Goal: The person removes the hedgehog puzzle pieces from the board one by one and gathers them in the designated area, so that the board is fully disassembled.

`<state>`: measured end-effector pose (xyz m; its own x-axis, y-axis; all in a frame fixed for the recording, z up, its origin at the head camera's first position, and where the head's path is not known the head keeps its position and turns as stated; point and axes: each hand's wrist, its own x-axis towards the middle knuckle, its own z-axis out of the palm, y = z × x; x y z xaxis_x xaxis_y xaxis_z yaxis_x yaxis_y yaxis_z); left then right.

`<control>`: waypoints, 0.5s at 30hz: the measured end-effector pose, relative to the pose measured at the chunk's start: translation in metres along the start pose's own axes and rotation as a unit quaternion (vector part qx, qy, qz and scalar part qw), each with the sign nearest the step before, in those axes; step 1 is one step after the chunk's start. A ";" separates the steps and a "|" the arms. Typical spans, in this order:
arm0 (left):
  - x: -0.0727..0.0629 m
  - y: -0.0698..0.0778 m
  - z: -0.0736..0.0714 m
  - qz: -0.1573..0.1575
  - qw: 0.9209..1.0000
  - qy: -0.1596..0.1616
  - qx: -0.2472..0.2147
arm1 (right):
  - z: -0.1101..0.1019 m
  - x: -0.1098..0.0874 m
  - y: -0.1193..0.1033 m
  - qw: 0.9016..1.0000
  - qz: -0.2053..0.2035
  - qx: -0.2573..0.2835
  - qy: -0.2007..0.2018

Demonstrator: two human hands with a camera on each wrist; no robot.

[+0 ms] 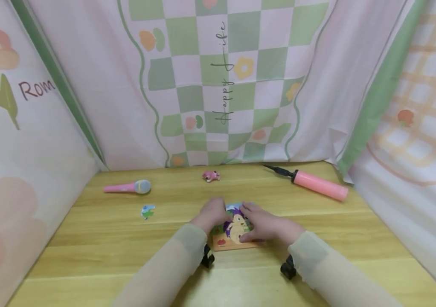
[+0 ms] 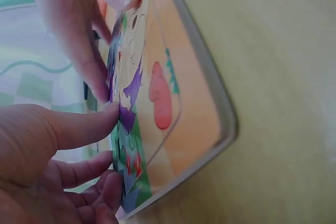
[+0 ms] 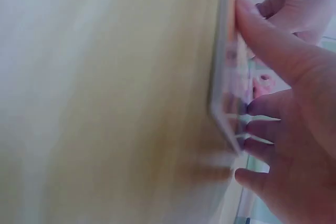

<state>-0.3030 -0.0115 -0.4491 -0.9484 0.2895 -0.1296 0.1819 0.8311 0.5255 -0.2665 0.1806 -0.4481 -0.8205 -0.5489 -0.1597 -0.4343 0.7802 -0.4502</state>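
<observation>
A flat jigsaw puzzle (image 1: 237, 232) with an orange border and a purple-haired cartoon figure lies on the table in front of me. My left hand (image 1: 213, 212) is at its left side; in the left wrist view the thumb (image 2: 84, 128) touches the picture and the bent fingers rest by the far edge. Spread over the right part is my right hand (image 1: 265, 224). In the right wrist view its thumb (image 3: 268, 38) lies on the puzzle near the front edge, and its other fingertips reach the side edge. A loose puzzle piece (image 1: 148, 211), blue, white and green, lies off to the left.
A pink toy microphone (image 1: 126, 187) lies at the back left of the wooden table (image 1: 87, 256). A small pink figure (image 1: 211, 175) is at the back middle, and a pink hand pump (image 1: 318, 184) at the back right. Patterned curtains (image 1: 218, 85) enclose the table.
</observation>
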 end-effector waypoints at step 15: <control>0.001 -0.004 -0.001 -0.030 0.992 0.010 -0.120 | 0.002 -0.005 0.003 1.000 0.009 -0.009 0.005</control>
<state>-0.3048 -0.0154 -0.4504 -0.9608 0.2325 -0.1513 0.0606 0.7082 0.7034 -0.2628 0.1855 -0.4508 -0.8317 -0.5318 -0.1597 -0.4260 0.7956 -0.4308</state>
